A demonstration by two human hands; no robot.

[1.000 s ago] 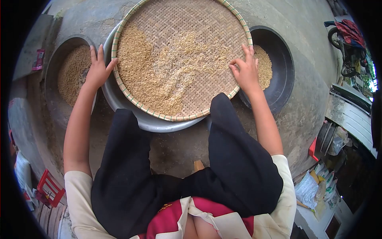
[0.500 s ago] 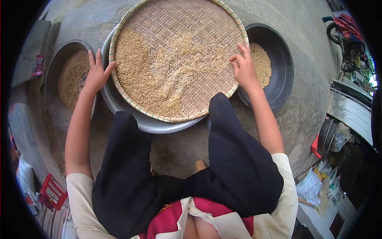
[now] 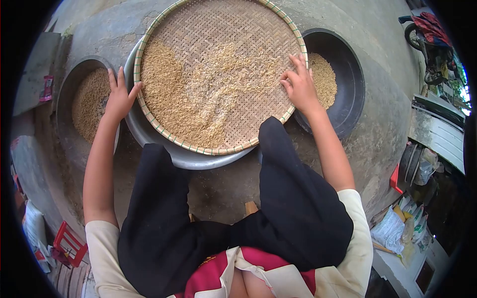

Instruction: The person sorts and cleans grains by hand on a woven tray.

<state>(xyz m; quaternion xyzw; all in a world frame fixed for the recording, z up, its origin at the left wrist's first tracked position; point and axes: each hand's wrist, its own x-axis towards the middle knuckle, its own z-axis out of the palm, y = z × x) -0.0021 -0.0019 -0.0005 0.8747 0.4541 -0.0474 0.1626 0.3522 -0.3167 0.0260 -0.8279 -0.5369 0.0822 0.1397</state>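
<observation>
Head view, reading from the left: a dark basin (image 3: 67,89) half full of brown grain sits on the concrete floor (image 3: 218,188), just beside the left hand (image 3: 119,97); that hand lies open, fingers spread and pointing away, its thumb hooked against the left rim of the woven tray (image 3: 218,30), steadying rather than gripping; the tray rests tilted on a grey metal bowl (image 3: 184,156), and its edge overhangs the bowl on the far and right sides, so a hard push from either hand could, I judge, rock it and spill unhusked rice (image 3: 169,94) over the rim onto the floor; the grain is heaped toward the left and near edge, close to the green-striped border, where a spill is likeliest; the bare weave at the upper right gives room to spread it; the right hand (image 3: 298,84) rests on the tray's right rim with fingers loosely curled, touching grain, holding nothing I can make out; just beyond it the black basin (image 3: 348,99) stands touching the tray, leaving little clearance; the knees below crowd the near side.
</observation>
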